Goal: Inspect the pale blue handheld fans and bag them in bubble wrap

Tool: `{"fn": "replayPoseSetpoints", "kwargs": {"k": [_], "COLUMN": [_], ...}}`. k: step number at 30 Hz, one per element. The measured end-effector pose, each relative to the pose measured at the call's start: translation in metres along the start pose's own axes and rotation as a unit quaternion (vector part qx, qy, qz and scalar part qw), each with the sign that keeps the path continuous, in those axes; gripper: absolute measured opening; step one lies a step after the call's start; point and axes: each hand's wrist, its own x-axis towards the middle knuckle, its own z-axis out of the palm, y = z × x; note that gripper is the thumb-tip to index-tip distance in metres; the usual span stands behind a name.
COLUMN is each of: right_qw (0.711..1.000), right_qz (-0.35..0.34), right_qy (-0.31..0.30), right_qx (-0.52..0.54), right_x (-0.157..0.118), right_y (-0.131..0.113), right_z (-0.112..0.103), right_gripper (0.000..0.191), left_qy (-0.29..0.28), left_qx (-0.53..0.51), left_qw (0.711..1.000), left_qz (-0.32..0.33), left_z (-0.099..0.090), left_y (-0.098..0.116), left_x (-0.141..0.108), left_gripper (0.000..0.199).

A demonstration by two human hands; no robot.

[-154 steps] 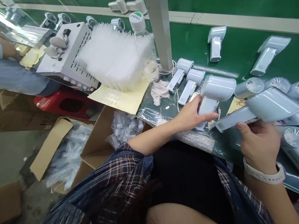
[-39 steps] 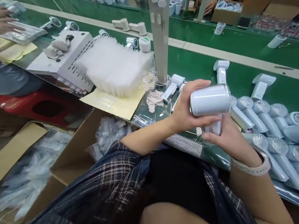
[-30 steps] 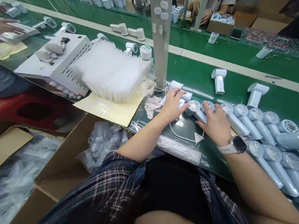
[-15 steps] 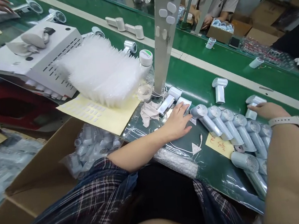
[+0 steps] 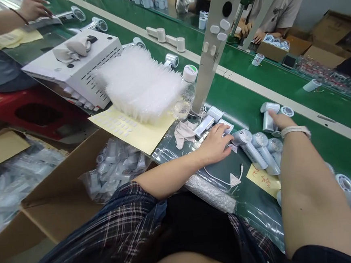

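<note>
My left hand (image 5: pixel 217 144) lies on the near table with its fingers spread, their tips touching a light blue handheld fan (image 5: pixel 227 127). Another fan (image 5: pixel 205 126) rests just left of those fingertips. Over the green belt, my right hand (image 5: pixel 279 120) has its fingers closed on the handle of a pale blue handheld fan (image 5: pixel 269 114). A second fan (image 5: pixel 287 111) lies right behind that hand, partly hidden by it. Between my arms, wrapped fans (image 5: pixel 251 150) lean in a row. My right forearm hides part of this row.
A grey post (image 5: pixel 209 60) rises beside a clear bottle (image 5: pixel 187 90). Left of it lie a heap of white plastic sleeves (image 5: pixel 141 85) and a white vented box (image 5: pixel 79 66). A cardboard box (image 5: pixel 58 189) holds bagged fans. A white cable (image 5: pixel 218 176) lies before me. Co-workers' hands (image 5: pixel 34 9) show.
My right hand has moved left along the belt, from the farther fan to the one on its left; the two fans are now close together. The view has shifted. My left hand stays put.
</note>
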Motion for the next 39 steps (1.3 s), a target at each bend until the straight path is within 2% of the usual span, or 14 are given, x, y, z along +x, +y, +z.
{"fn": "replayPoseSetpoints", "kwargs": {"k": [4, 8, 10, 13, 15, 17, 19, 23, 27, 29, 31, 34, 36, 39], "right_qw": [0.994, 0.995, 0.997, 0.988, 0.973, 0.967, 0.965, 0.962, 0.992, 0.994, 0.990, 0.962, 0.921, 0.873], "right_qz": [0.059, 0.027, -0.011, -0.147, -0.231, -0.242, -0.218, -0.158, 0.010, 0.028, -0.004, -0.054, -0.058, -0.025], "right_qy": [-0.076, -0.076, -0.067, -0.046, -0.009, -0.002, -0.013, -0.015, -0.058, -0.088, -0.123, -0.217, -0.277, -0.292], "right_qx": [-0.053, -0.055, -0.044, -0.020, 0.022, 0.082, 0.146, 0.223, 0.115, 0.054, 0.071, 0.157, 0.269, 0.391], "right_x": [-0.014, -0.043, -0.077, -0.146, -0.192, -0.228, -0.250, -0.264, -0.263, -0.265, -0.272, -0.286, -0.294, -0.299], "right_y": [-0.021, -0.047, -0.061, -0.076, -0.081, -0.080, -0.075, -0.052, -0.031, -0.030, -0.037, -0.053, -0.062, -0.072], "right_z": [-0.015, -0.053, -0.062, -0.052, -0.038, -0.025, -0.016, -0.002, 0.018, 0.028, 0.033, 0.029, 0.022, 0.017], "right_gripper": [0.033, 0.035, 0.033, 0.035, 0.051, 0.057, 0.060, 0.086, 0.057, 0.035, 0.020, 0.024, 0.035, 0.035], "left_qy": [0.059, 0.120, 0.090, 0.079, 0.100, 0.070, -0.001, -0.069, -0.050, -0.021, 0.018, 0.075, 0.092, 0.096], "left_qx": [-0.054, -0.227, -0.399, -0.636, -0.708, -0.737, -0.754, -0.757, -0.750, -0.754, -0.752, -0.754, -0.765, -0.777], "left_qw": [0.997, 0.967, 0.913, 0.763, 0.683, 0.638, 0.610, 0.596, 0.611, 0.616, 0.623, 0.612, 0.595, 0.584], "left_qz": [0.011, 0.014, -0.014, -0.088, -0.152, -0.210, -0.244, -0.258, -0.247, -0.228, -0.216, -0.226, -0.230, -0.213], "left_z": [0.004, -0.001, -0.001, 0.002, 0.002, -0.002, -0.007, -0.013, -0.017, -0.023, -0.030, -0.043, -0.049, -0.055], "left_y": [-0.010, -0.009, 0.004, 0.036, 0.052, 0.058, 0.054, 0.037, 0.028, 0.025, 0.023, 0.023, 0.026, 0.033], "left_x": [0.004, 0.008, 0.009, 0.008, 0.003, -0.005, -0.016, -0.037, -0.048, -0.046, -0.042, -0.036, -0.033, -0.030], "left_gripper": [0.021, 0.025, 0.042, 0.093, 0.098, 0.093, 0.089, 0.080, 0.080, 0.081, 0.078, 0.076, 0.086, 0.100]}}
